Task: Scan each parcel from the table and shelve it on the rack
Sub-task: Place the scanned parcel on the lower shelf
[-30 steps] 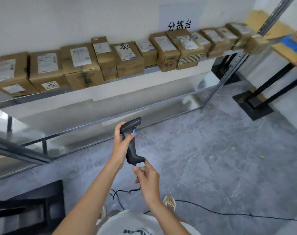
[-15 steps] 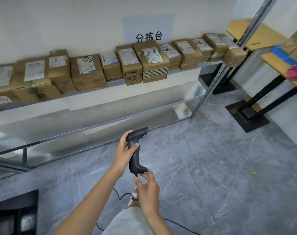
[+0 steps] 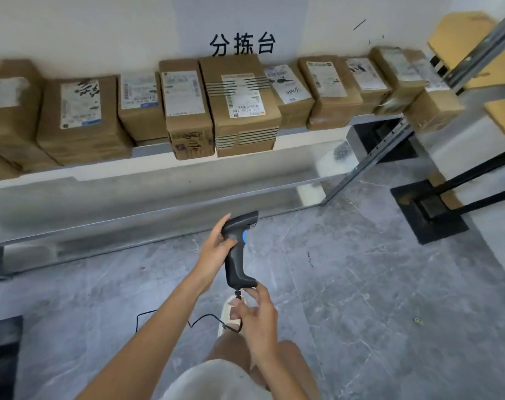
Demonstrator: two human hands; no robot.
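1. While we hold the scanner [image 3: 239, 249] at the lower centre of the frame, its long axis runs nearly vertical in the picture, handle base down, head at the top.
2. We note that the scanner head points toward the upper right of the frame, in the direction of the rack [image 3: 187, 171]; a blue trigger shows on its right side.
3. Our left hand [image 3: 216, 249] wraps the upper handle from the left, fingers curled around it, thumb lying along the back of the head.
4. Our right hand [image 3: 255, 316] sits just below the handle base, fingers loosely bent. Its fingertips touch the base where the cable [image 3: 205, 319] leaves it; we cannot tell whether they pinch the cable.
5. The cable trails down and left across the grey floor [image 3: 361, 284].
6. A row of parcels [image 3: 239, 102] stands side by side on the rack's upper shelf, across the top of the frame, labels facing up. The striped parcel sits at centre, below black characters on the wall [image 3: 101, 30].
7. The rack's lower shelf shows bare metal.
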